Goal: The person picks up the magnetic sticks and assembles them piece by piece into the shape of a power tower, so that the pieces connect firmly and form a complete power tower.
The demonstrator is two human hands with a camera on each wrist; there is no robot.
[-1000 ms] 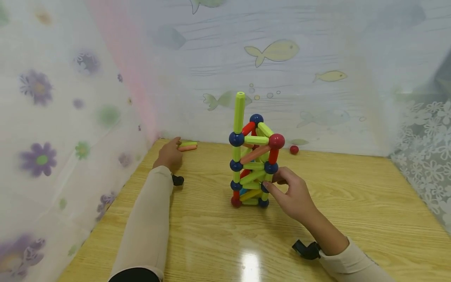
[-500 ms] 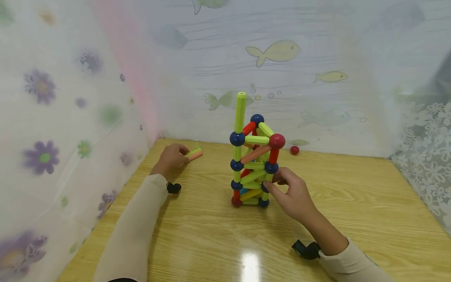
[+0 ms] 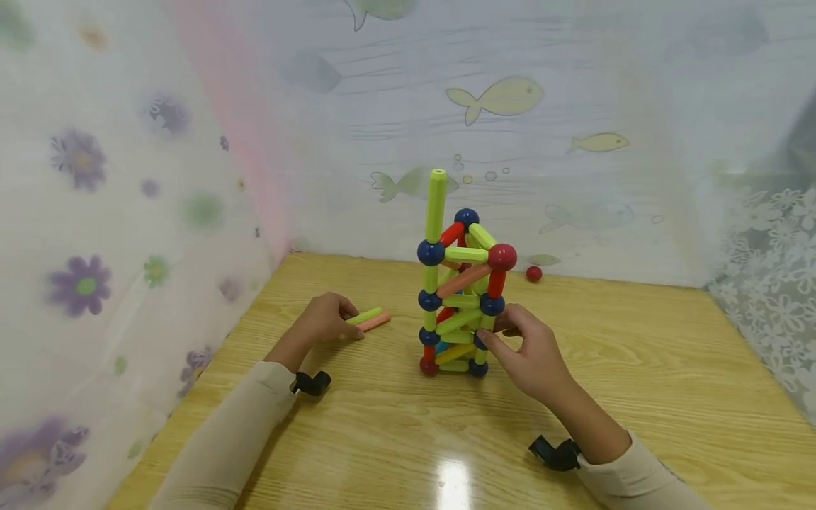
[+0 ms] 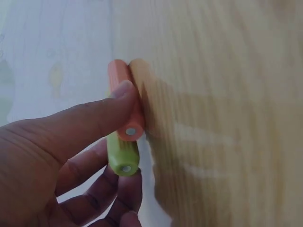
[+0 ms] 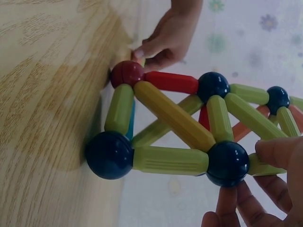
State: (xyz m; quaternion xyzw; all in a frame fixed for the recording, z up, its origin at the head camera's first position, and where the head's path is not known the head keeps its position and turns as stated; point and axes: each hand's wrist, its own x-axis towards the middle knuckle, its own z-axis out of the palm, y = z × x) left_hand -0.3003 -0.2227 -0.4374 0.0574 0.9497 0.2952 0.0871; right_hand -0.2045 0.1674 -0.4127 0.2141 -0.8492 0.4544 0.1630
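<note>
In the head view, a tower of magnetic rods and balls (image 3: pixel 463 281) stands upright on the table, with one lime rod (image 3: pixel 436 205) rising from its top left ball. My right hand (image 3: pixel 532 354) grips the tower's lower right side, thumb and fingers around a blue ball (image 5: pixel 228 163) and the lime rod beside it. Left of the tower, my left hand (image 3: pixel 326 319) pinches two loose magnetic rods side by side. The left wrist view shows the thumb on the orange rod (image 4: pixel 133 118) and fingers behind the lime rod (image 4: pixel 124 158). Both rods lie close to the tabletop.
A red ball (image 3: pixel 533 273) rests on the wooden table (image 3: pixel 637 368) near the back, right of the tower. Fish-patterned sheeting (image 3: pixel 382 127) hangs along the back edge. Flowered sheeting (image 3: pixel 127 340) borders the left side, and lacy white sheeting (image 3: pixel 771 262) the right.
My left hand has come from the back left edge toward me and rightward, bringing the orange and lime rods closer to the tower. The right hand and the tower stay in place.
</note>
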